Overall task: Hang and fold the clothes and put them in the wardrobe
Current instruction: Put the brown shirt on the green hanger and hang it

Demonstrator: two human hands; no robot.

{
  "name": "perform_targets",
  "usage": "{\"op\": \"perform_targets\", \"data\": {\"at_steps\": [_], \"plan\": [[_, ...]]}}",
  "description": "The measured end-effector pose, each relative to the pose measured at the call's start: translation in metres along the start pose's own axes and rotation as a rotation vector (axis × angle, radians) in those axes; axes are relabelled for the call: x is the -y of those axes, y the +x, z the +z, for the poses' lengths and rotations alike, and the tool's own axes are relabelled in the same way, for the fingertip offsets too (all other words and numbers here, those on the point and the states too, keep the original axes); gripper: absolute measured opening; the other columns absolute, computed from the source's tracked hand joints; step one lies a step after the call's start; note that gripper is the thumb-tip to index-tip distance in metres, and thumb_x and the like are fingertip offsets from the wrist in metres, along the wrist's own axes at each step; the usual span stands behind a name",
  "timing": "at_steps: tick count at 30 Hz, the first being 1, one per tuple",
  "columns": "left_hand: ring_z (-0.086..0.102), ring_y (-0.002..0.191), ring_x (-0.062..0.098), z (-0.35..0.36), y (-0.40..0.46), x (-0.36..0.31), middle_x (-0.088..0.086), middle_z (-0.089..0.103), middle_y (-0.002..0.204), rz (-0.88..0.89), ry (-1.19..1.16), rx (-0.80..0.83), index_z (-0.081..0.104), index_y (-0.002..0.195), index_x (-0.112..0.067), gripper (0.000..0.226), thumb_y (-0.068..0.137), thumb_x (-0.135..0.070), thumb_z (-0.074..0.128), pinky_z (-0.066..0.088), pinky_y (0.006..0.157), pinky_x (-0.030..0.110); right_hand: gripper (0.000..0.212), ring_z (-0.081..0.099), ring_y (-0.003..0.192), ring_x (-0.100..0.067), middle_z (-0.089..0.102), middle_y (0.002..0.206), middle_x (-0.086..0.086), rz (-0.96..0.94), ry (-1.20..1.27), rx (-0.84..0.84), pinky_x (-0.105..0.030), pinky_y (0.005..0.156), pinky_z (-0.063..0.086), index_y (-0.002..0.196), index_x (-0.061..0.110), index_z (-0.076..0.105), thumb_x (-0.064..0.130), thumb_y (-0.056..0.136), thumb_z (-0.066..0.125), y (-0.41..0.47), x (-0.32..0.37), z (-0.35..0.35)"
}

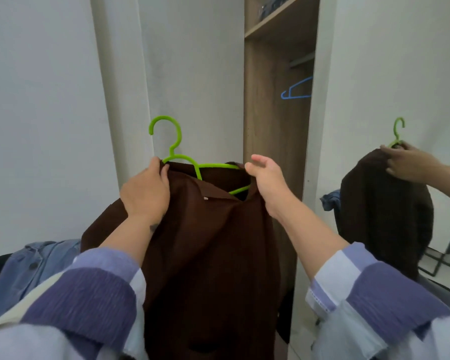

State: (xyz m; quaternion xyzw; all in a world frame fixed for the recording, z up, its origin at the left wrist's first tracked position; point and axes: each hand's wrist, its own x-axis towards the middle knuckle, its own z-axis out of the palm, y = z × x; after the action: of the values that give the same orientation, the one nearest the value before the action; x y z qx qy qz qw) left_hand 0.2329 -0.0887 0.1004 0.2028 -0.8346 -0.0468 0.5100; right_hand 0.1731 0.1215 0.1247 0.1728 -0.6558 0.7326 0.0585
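A dark brown shirt (213, 242) hangs in front of me on a green hanger (172, 149), whose hook points up. My left hand (146, 193) grips the shirt's left shoulder together with the hanger's arm. My right hand (265, 178) pinches the collar edge at the right shoulder, with the upper fingers loosely spread. The open wardrobe (273, 126) stands just behind, and a blue hanger (296, 90) hangs inside on its rail.
A blue denim garment (29, 276) lies at the lower left. The mirror (390, 126) on the right shows the brown shirt, the green hanger and a hand. A wardrobe shelf (276, 24) at the top holds dark items. A white wall fills the left.
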Motion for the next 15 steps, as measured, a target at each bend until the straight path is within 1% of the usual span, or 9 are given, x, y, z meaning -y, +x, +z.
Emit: {"op": "perform_targets", "data": {"at_steps": [2, 3, 6, 9, 10, 11, 12, 14, 15], "plan": [[0.06, 0.07, 0.04, 0.001, 0.007, -0.005, 0.018, 0.061, 0.074, -0.043, -0.02, -0.004, 0.046, 0.095, -0.013, 0.03, 0.1, -0.038, 0.032, 0.036, 0.058, 0.036, 0.05, 0.051, 0.104, -0.011, 0.058, 0.105, 0.006, -0.039, -0.136, 0.056, -0.019, 0.088, 0.036, 0.14, 0.018, 0.037, 0.015, 0.094, 0.054, -0.008, -0.009, 0.007], [0.06, 0.072, 0.04, 0.001, 0.011, -0.007, 0.018, 0.062, 0.076, -0.051, -0.029, 0.003, 0.047, 0.096, -0.012, 0.03, 0.1, -0.038, 0.032, 0.037, 0.06, 0.036, 0.055, 0.053, 0.105, -0.013, 0.06, 0.102, 0.005, -0.067, -0.205, 0.076, -0.019, 0.088, 0.035, 0.144, 0.018, 0.03, 0.017, 0.094, 0.054, -0.011, -0.016, 0.011], [0.06, 0.075, 0.038, 0.001, 0.019, -0.015, 0.014, 0.061, 0.078, -0.057, -0.049, 0.03, 0.047, 0.097, -0.014, 0.03, 0.1, -0.039, 0.031, 0.035, 0.06, 0.034, 0.065, 0.057, 0.109, -0.02, 0.067, 0.106, 0.0, -0.145, -0.385, 0.091, -0.028, 0.094, 0.04, 0.148, 0.019, 0.017, 0.02, 0.094, 0.053, -0.014, -0.034, 0.023], [0.058, 0.072, 0.037, 0.0, 0.021, -0.019, 0.008, 0.051, 0.068, -0.054, -0.082, 0.028, 0.047, 0.097, -0.014, 0.03, 0.1, -0.04, 0.031, 0.034, 0.059, 0.034, 0.069, 0.061, 0.099, -0.018, 0.071, 0.093, 0.004, -0.175, -0.49, 0.163, -0.036, 0.09, 0.046, 0.149, 0.019, 0.01, 0.022, 0.095, 0.052, -0.019, -0.04, 0.038], [0.058, 0.07, 0.037, 0.0, 0.021, -0.018, 0.006, 0.048, 0.066, -0.045, -0.101, 0.024, 0.047, 0.096, -0.014, 0.031, 0.1, -0.041, 0.031, 0.035, 0.058, 0.033, 0.066, 0.063, 0.093, -0.019, 0.071, 0.088, 0.004, -0.205, -0.546, 0.164, -0.038, 0.086, 0.048, 0.148, 0.021, 0.012, 0.025, 0.095, 0.05, -0.02, -0.041, 0.043], [0.058, 0.07, 0.036, -0.001, 0.022, -0.016, 0.005, 0.047, 0.065, -0.034, -0.121, 0.021, 0.047, 0.096, -0.015, 0.031, 0.1, -0.042, 0.031, 0.036, 0.058, 0.033, 0.059, 0.064, 0.088, -0.02, 0.07, 0.083, 0.003, -0.265, -0.628, 0.123, -0.039, 0.08, 0.05, 0.147, 0.023, 0.018, 0.028, 0.095, 0.047, -0.02, -0.039, 0.047], [0.058, 0.069, 0.037, -0.001, 0.023, -0.014, 0.004, 0.047, 0.065, -0.023, -0.144, 0.018, 0.046, 0.095, -0.015, 0.032, 0.1, -0.043, 0.031, 0.037, 0.058, 0.034, 0.049, 0.063, 0.086, -0.022, 0.069, 0.083, 0.001, -0.354, -0.724, 0.033, -0.04, 0.075, 0.049, 0.142, 0.025, 0.029, 0.031, 0.095, 0.044, -0.018, -0.035, 0.05], [0.059, 0.071, 0.037, -0.001, 0.025, -0.008, 0.005, 0.051, 0.066, -0.005, -0.192, 0.013, 0.047, 0.095, -0.015, 0.033, 0.099, -0.044, 0.032, 0.037, 0.059, 0.034, 0.034, 0.058, 0.092, -0.024, 0.064, 0.095, -0.003, -0.546, -0.862, -0.213, -0.04, 0.077, 0.047, 0.127, 0.025, 0.047, 0.033, 0.094, 0.044, -0.01, -0.023, 0.053], [0.06, 0.072, 0.038, 0.0, 0.026, -0.006, 0.007, 0.055, 0.069, 0.005, -0.213, 0.016, 0.047, 0.097, -0.016, 0.034, 0.099, -0.046, 0.032, 0.038, 0.059, 0.035, 0.032, 0.053, 0.096, -0.023, 0.06, 0.102, -0.002, -0.619, -0.906, -0.291, -0.041, 0.079, 0.046, 0.123, 0.025, 0.051, 0.033, 0.093, 0.046, -0.005, -0.016, 0.055]]}}
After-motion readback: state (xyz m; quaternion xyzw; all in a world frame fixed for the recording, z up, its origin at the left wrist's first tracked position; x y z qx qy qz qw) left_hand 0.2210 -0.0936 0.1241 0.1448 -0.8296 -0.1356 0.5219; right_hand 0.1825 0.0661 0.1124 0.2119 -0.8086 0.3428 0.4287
